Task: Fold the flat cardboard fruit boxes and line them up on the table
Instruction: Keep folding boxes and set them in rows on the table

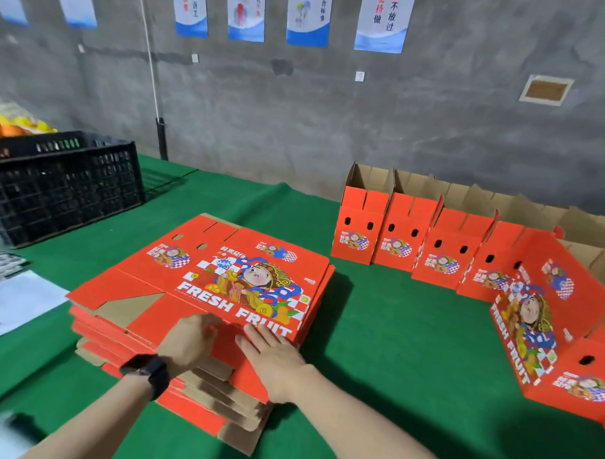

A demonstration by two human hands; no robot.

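- A stack of flat boxes (201,328), red cardboard with brown undersides, lies on the near middle of a desk (376,335) covered in green cloth.
- The top flat box (231,278) faces up. It shows a cartoon figure, a blue-and-white chequered pattern and the words "FRESH FRUIT" in white.
- The person's left hand (187,342) is at the near edge of the top flat box, with its fingers (205,320) curled down and gripping the cardboard edge. A black watch (148,371) is on that wrist.
- The right hand (272,355) lies just beside the left, palm down on the same box, fingers straight and slightly spread, holding nothing.
- Folded boxes (400,243) stand upright in a row on the far right of the desk, touching side by side, with their top flaps open and their red printed ends facing the viewer.
- A further folded box (548,323) stands nearer on the right, at the near end of that row, its long printed side facing left.
- A black plastic crate (62,183) sits at the far left of the desk, with oranges (13,128) piled behind it.
- White papers (14,301) lie at the left edge of the desk.
- Posters (384,19) hang on the grey wall beyond.
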